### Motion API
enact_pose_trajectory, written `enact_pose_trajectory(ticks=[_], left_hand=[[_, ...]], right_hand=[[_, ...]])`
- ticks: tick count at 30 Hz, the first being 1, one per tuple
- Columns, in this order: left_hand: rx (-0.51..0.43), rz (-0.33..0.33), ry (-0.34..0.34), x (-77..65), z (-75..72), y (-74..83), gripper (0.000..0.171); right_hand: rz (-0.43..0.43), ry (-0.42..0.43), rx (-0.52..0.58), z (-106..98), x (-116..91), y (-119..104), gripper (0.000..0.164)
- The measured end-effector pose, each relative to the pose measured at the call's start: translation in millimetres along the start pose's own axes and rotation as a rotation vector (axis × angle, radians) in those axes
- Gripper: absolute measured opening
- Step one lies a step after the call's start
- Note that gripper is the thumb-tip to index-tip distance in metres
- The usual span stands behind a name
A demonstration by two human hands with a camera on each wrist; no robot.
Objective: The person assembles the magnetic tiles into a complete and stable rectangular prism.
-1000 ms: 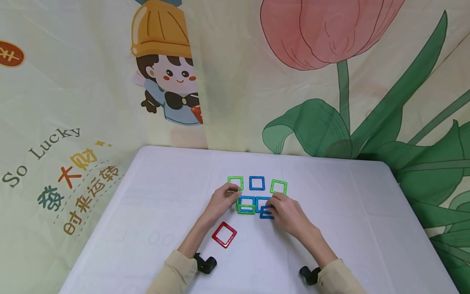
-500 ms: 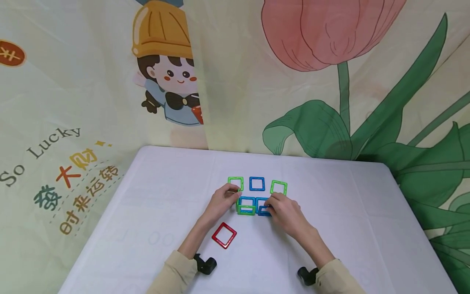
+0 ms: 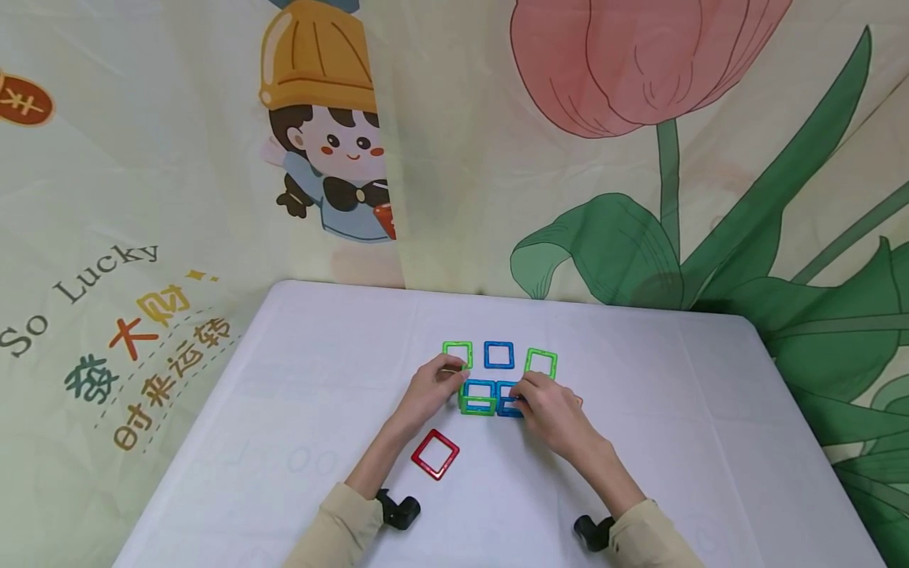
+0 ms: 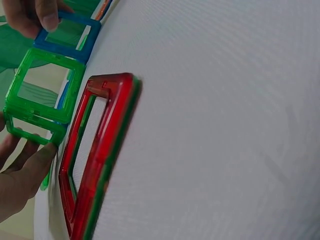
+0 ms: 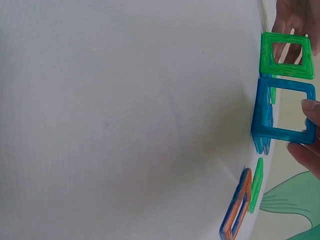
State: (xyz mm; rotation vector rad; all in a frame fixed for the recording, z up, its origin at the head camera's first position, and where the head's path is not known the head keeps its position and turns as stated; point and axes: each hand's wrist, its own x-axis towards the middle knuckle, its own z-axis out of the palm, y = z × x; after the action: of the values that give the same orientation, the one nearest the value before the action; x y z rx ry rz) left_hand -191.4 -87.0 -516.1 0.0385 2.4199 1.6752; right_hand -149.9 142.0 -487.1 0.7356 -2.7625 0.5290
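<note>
In the head view, square magnetic tiles stand joined in a low block. A green tile [image 3: 477, 412] and a blue tile [image 5: 258, 107] form its front, with a blue tile [image 3: 480, 383] behind. At the block's left end, my left hand [image 3: 429, 392] holds a green side tile [image 4: 32, 120], thumb at its lower corner and fingers on the far side. My right hand [image 3: 557, 412] pinches the front blue tile by its upper edge; it sits flush beside the green one. The right fingers hide the block's right end in the head view.
A red tile [image 3: 447, 465] lies flat in front of the block. Behind lie a green tile [image 3: 458, 344], a blue tile [image 3: 499, 366] and another green tile [image 3: 542, 352]. An orange tile [image 5: 243, 192] lies right of the block, mostly covered by my right hand in the head view.
My right hand has moved the blue tile slightly back and left, bringing it in line beside the front green tile. My left hand has stayed at the block's left end.
</note>
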Motion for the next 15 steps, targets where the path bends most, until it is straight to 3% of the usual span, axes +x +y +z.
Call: enact_pose_trajectory(ticks=[15], left_hand=[[-0.007, 0.005, 0.001, 0.3, 0.4, 0.2, 0.035]], right_hand=[[0.003, -0.01, 0.022, 1.4, 0.5, -0.3, 0.018]])
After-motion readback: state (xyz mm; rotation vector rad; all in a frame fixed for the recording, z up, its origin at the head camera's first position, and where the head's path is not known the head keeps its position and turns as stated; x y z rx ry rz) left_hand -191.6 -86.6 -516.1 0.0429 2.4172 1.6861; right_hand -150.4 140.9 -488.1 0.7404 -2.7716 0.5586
